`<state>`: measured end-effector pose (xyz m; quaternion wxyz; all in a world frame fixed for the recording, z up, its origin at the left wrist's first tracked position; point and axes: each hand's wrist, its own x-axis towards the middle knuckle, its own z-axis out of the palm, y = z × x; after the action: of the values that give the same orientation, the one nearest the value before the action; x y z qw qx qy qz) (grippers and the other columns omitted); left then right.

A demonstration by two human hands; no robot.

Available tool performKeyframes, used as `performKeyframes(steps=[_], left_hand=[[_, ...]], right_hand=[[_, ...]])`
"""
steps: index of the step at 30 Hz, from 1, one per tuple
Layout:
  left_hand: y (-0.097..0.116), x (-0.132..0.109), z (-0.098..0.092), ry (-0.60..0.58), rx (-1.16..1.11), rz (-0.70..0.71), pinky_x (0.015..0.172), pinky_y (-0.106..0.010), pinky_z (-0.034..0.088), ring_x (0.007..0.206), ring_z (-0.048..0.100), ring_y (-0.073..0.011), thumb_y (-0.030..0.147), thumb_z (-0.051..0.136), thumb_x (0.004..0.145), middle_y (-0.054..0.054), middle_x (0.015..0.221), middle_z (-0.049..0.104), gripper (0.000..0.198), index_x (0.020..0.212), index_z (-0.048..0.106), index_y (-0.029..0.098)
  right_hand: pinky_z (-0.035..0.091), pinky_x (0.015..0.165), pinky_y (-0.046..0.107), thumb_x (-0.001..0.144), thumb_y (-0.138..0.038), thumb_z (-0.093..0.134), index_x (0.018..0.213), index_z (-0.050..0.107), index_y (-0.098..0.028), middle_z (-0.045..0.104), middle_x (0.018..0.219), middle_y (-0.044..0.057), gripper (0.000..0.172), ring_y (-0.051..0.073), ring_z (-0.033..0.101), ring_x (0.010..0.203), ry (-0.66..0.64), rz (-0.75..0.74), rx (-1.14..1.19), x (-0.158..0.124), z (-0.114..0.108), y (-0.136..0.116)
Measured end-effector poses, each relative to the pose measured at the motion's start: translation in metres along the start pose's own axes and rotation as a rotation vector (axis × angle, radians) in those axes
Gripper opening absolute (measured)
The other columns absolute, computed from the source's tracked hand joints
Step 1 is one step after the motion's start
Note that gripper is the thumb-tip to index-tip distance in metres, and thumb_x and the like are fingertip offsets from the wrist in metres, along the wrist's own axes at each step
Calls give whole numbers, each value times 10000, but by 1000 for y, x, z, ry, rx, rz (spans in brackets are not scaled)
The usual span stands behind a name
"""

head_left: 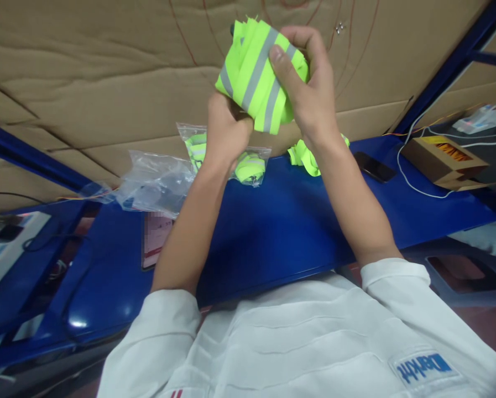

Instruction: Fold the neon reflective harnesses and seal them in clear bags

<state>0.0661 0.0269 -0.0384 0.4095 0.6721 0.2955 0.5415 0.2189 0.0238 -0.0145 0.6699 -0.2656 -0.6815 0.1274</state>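
A bundle of neon-yellow reflective straps [251,72] with grey stripes is held up in front of the cardboard, above the blue table. My left hand [229,130] is closed on its lower left edge, the fingers partly hidden behind it. My right hand [309,77] grips the right side, thumb on the front and fingers round the back. Beneath my hands lie clear zip bags with yellow strap inside, one bag [251,167] right of my left wrist and another bag [195,145] behind it. A loose yellow strap [306,157] rests on the table behind my right wrist.
Clear plastic bags [156,179] lie at the left, above a phone-like screen [156,237] on the blue table [272,226]. A dark phone [374,167] and an open cardboard box [442,160] with orange contents sit at the right, beside a white cable [403,171]. Cardboard [106,72] stands behind.
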Motion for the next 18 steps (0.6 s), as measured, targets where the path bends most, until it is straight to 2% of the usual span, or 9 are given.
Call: performKeyframes(steps=[3,4,6,8,10,13,16,18], left_hand=[[4,-1,3,20,-107,121,1300,-483,302,1639,197,-297,441,848,755,109,1493,634,873,1540,465,414],[6,-2,3,19,-150,113,1292,-487,333,1638,237,-289,384,815,755,101,1489,637,836,1519,480,425],[12,-5,2,23,-231,67,1276,-504,395,1603,354,-292,263,672,741,49,1468,646,768,1487,513,360],[21,-10,1,28,-290,45,1270,-513,437,1559,440,-296,224,545,717,7,1440,659,726,1441,554,288],[32,-16,3,13,-315,84,1293,-511,431,1576,425,-282,271,453,822,25,1437,650,624,1433,575,280],[45,-21,10,7,-317,201,1332,-415,409,1632,326,-229,448,411,979,93,1466,627,542,1488,572,355],[53,-23,20,107,-305,294,1342,-324,393,1648,280,-173,469,386,1047,133,1492,611,534,1565,493,400],[55,-23,24,217,-269,314,1356,-359,365,1648,271,-159,403,202,1108,154,1518,568,546,1619,394,413]], right_hand=[[534,1066,302,1033,-289,554,1102,525,-299,688,1209,45,76,177,670,1160,44,-15,-33,0,2,3],[528,1085,299,1039,-291,541,1117,520,-308,686,1234,43,83,173,662,1192,49,-20,-62,-1,3,3],[510,1124,271,1061,-298,496,1161,503,-311,669,1284,41,101,147,638,1243,65,-42,-154,-2,4,0],[498,1149,242,1083,-297,459,1202,475,-303,646,1314,44,120,119,622,1258,81,-82,-240,-5,5,-8],[502,1148,235,1092,-282,438,1223,453,-289,628,1310,54,132,116,621,1260,93,-131,-275,-7,8,-19],[502,1154,247,1107,-259,389,1230,459,-275,607,1308,64,143,131,611,1308,80,-140,-335,-11,15,-36],[477,1200,258,1125,-252,370,1262,498,-287,602,1329,38,191,128,586,1371,49,-94,-393,-16,19,-52],[456,1226,268,1120,-270,428,1277,529,-293,614,1347,14,188,131,576,1402,11,-100,-341,-17,18,-58]])
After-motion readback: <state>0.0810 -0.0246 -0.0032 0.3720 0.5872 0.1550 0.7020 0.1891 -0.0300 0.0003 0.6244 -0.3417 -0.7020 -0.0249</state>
